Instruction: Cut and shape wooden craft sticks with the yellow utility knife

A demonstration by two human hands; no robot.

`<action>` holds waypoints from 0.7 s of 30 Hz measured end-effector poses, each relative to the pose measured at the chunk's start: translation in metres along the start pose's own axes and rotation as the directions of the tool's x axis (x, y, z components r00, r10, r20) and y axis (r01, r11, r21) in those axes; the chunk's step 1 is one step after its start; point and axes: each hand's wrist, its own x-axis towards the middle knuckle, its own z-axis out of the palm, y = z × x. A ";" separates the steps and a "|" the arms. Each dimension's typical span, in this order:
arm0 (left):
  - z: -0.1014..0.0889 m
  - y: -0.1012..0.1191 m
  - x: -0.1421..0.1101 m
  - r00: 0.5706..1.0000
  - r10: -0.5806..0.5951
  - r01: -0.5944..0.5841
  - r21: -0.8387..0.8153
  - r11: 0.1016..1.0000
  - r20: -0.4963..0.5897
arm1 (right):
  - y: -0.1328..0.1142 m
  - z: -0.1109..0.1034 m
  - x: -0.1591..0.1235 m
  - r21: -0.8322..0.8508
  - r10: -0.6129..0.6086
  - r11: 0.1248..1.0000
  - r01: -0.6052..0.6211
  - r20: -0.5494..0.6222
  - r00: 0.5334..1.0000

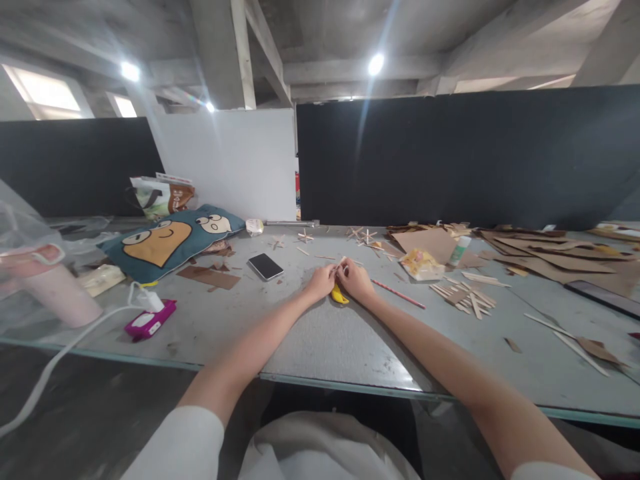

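My left hand (321,283) and my right hand (355,280) meet over the middle of the table, fingertips pinched together. Whatever they pinch is mostly hidden by the fingers and too small to name. Just below them lies a small curved yellow thing (340,295), whose kind I cannot tell. A red patterned pencil (399,294) rests to the right of my right hand. Beyond my left hand a phone (266,267) lies face up. Several star shapes made of crossed wooden sticks (305,236) sit farther back.
To the right are a pile of wooden sticks (470,298), a glue stick (459,251) and torn cardboard (545,257). A printed cushion (175,243), a purple power strip (151,321) with a white cable and a pink tumbler (63,290) stand left. Dark panels (465,160) rise behind.
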 end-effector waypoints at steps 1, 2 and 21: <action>0.000 0.000 0.000 1.000 -0.001 0.001 -0.001 1.000 0.002 | 0.000 0.000 0.000 -0.002 0.000 1.000 0.000 0.005 1.000; 0.000 0.001 -0.001 1.000 -0.001 0.001 -0.002 1.000 0.004 | -0.001 -0.001 -0.001 -0.004 -0.001 1.000 0.001 0.009 1.000; -0.003 0.004 -0.003 1.000 0.000 0.000 0.000 1.000 0.030 | -0.003 -0.001 -0.002 -0.075 0.011 0.997 -0.009 0.025 1.000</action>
